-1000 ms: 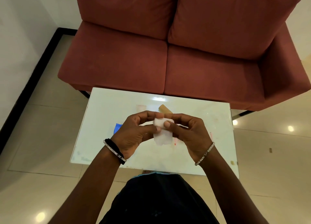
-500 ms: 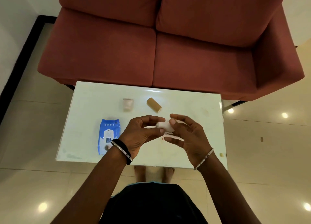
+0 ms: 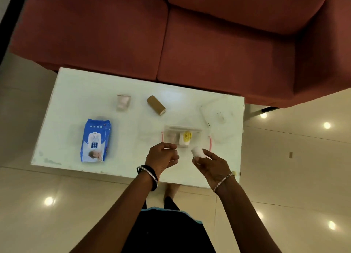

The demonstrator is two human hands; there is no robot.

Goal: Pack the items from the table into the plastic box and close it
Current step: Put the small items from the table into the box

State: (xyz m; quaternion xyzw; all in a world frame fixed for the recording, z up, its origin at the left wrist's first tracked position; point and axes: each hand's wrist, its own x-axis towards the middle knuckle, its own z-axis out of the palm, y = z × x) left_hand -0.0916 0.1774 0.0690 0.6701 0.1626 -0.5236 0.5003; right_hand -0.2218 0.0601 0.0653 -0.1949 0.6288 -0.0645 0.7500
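A clear plastic box with pink side clips stands open on the white table, holding a yellow-labelled white item and a pale packet. My right hand holds a small white roll just over the box's near edge. My left hand hovers beside the box's left near corner, fingers curled with nothing seen in them. On the table lie a blue wipes pack, a small clear packet and a brown bandage roll. The clear lid lies at the right.
A red sofa stands right behind the table's far edge. Glossy tiled floor surrounds the table. My feet show under the near edge.
The hands have separated: the right one keeps the white roll and has moved right over the box, the left has let go. The camera tilted down, revealing the box and lid.
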